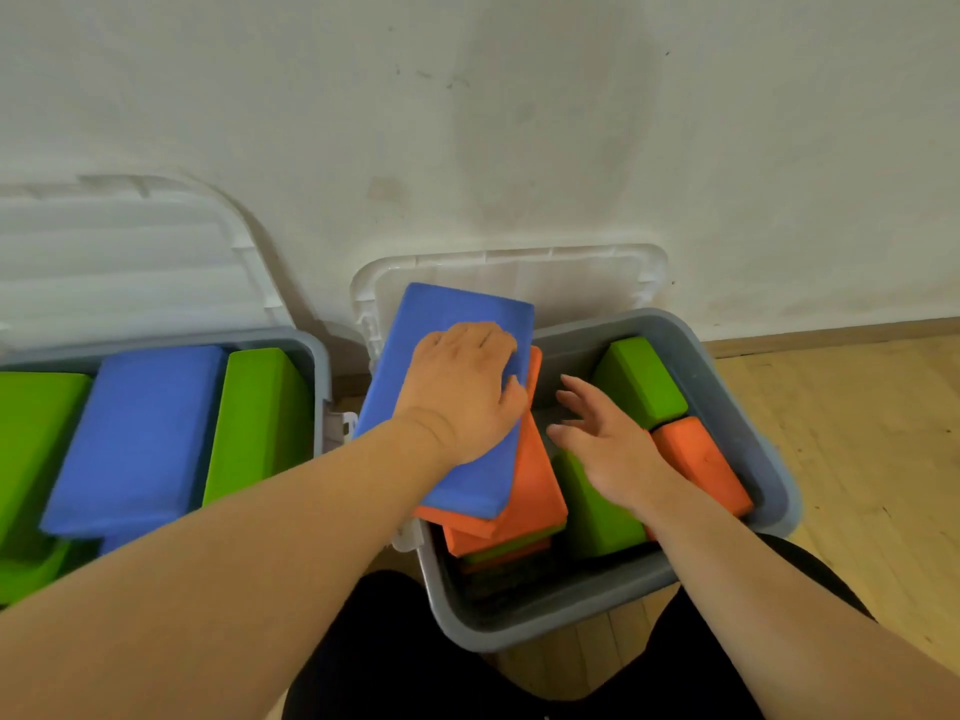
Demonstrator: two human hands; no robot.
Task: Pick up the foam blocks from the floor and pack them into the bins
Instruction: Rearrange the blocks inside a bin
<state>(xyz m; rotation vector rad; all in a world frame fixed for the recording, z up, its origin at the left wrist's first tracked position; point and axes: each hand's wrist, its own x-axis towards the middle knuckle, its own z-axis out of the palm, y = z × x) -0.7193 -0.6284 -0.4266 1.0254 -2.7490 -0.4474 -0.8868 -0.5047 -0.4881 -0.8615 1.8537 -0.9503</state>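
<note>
Gripping the blue block [452,314] by its edge, the left hand [462,392] should square it flat on the orange stack [540,485] beneath; the right hand [602,439] hovers spread alongside, over the bin [519,621].

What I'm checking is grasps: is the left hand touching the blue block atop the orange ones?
Touching. Head view shows the left hand lying on the blue block, fingers curled over its edge.

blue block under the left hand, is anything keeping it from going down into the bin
Yes: the blue foam block lies on a stack of orange blocks in the grey bin and overhangs its left rim.
</note>
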